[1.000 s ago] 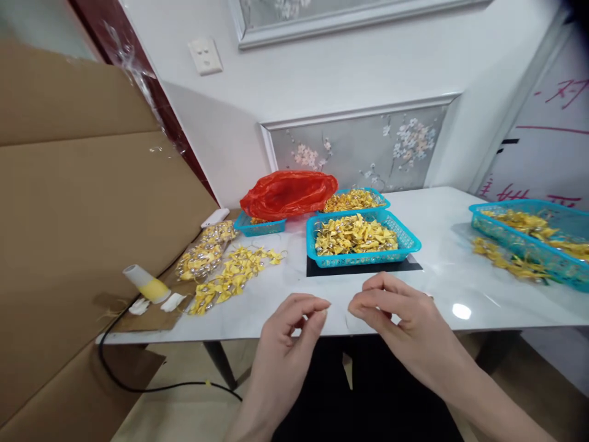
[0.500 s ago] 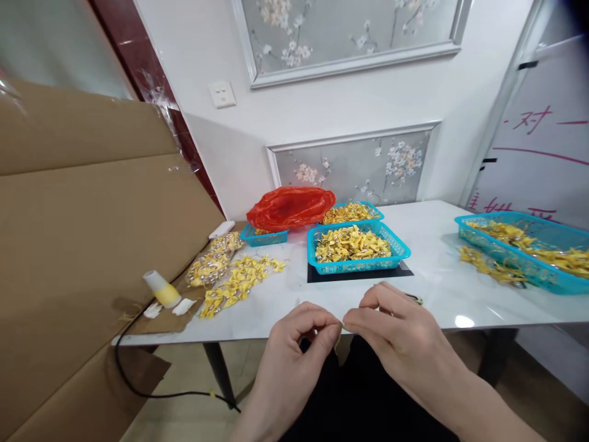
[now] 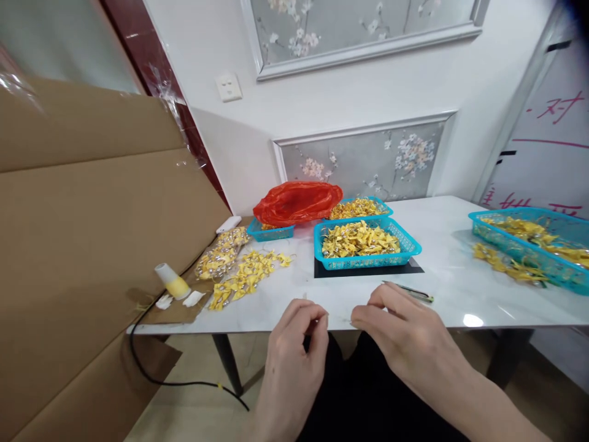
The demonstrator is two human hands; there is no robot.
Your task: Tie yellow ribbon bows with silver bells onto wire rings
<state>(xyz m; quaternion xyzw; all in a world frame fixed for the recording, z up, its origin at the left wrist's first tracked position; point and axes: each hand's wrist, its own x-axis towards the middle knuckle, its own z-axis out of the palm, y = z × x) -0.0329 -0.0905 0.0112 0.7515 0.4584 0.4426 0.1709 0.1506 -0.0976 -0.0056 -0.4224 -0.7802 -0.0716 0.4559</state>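
My left hand (image 3: 294, 359) and my right hand (image 3: 400, 337) hover at the near edge of the white table (image 3: 442, 294), fingertips facing each other a few centimetres apart. Each hand is closed in a pinch, and a very thin pale strand (image 3: 341, 318) seems to run between them; it is too fine to make out. Just behind my right hand a slim dark tool (image 3: 411, 292) lies on the table. Beyond it a blue basket (image 3: 368, 262) of small yellow bows stands on a black mat (image 3: 414, 267).
Loose yellow bows (image 3: 246, 279) and a clear bag of them (image 3: 221, 255) lie at the left, beside a yellow-white spool (image 3: 171, 282). A red plastic bag (image 3: 297, 201) covers a small basket. Another blue basket (image 3: 524, 245) stands right. Cardboard (image 3: 92, 215) walls the left; a black cable (image 3: 184, 382) hangs below.
The view has risen and shifted, so the table sits lower than a second ago. My fingertips met half a second ago and are now slightly apart. The slim tool has come into sight behind my right hand.
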